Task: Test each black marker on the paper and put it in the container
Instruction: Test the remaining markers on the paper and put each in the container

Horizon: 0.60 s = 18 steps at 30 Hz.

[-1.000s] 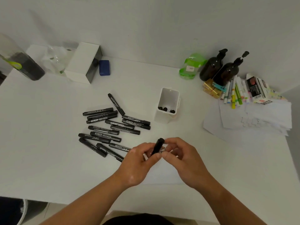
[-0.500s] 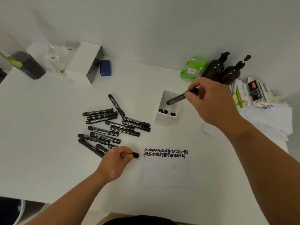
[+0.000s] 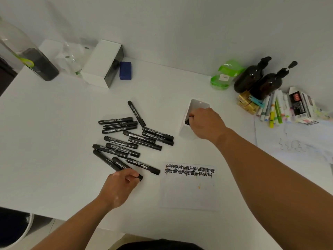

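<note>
Several black markers [image 3: 133, 136] lie in a loose pile left of centre on the white table. My left hand [image 3: 119, 186] curls round one marker [image 3: 119, 163] at the near end of the pile, its cap end poking out past my fingers. My right hand [image 3: 207, 123] is over the mouth of the white container [image 3: 198, 102], its fingertips pinching the top end of a black marker [image 3: 187, 122] that stands down inside it. The rest of the inside is hidden by that hand. The white paper [image 3: 189, 193] lies near the front, with two rows of black scribble [image 3: 190, 170].
Two brown pump bottles [image 3: 252, 78], a green pack [image 3: 223, 76], small boxes and coloured pens [image 3: 273, 110] crowd the back right, with loose sheets beside them. A white box [image 3: 100, 65], a blue block [image 3: 125, 70] and a clear bottle [image 3: 27, 56] stand back left.
My right hand carried the capped marker from the paper to the container and lowered it in. My left hand went to the pile and closed round another marker.
</note>
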Available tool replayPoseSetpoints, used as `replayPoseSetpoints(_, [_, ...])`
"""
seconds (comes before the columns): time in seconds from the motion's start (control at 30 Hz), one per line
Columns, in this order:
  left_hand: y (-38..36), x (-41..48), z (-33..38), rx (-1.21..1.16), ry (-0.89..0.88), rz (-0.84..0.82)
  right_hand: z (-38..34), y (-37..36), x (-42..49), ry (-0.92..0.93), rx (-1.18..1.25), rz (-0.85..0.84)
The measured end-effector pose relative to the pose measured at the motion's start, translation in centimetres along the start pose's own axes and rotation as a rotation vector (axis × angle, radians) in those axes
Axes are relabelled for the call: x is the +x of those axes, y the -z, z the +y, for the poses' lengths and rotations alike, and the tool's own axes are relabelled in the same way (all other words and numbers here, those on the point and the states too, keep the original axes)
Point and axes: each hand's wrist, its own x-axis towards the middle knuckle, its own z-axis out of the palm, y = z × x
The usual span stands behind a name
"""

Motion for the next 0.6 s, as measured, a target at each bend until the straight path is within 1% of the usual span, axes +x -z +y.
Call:
replayPoseSetpoints(0.1, [-0.1, 0.1, 0.2, -0.011, -0.013, -0.002, -0.1, -0.1, -0.2, 0.029, 0.006, -0.009])
replayPoseSetpoints(0.2, [-0.1, 0.5, 0.4, 0.045, -0.058, 0.008, -0.1, 0.1, -0.6, 0.013, 0.073, 0.017])
replayPoseSetpoints(0.23, [-0.1, 0.8, 0.5, 0.081, -0.091, 0.016, 0.0, 0.2, -1.0, 0.002, 0.105, 0.059])
replayPoseSetpoints(0.37, [0.0, 2.3, 1.3, 0.275, -0.257, 0.023, 1.0, 0.5, -4.0, 0.002, 0.297, 0.324])
replayPoseSetpoints(0.43, [-0.2, 3.2, 1.9, 0.389, -0.316, 0.019, 1.3, 0.0, -6.5, 0.025, 0.418, 0.377])
replayPoseSetpoints(0.5, [-0.7, 4.1, 2.4, 0.514, -0.374, 0.003, 1.6, -1.3, -9.1, 0.023, 0.494, 0.359])
replayPoseSetpoints(0.6, [-1.6, 5.1, 2.9, 0.695, -0.452, -0.038, 2.0, -4.6, -12.7, -0.02, 0.538, 0.239])
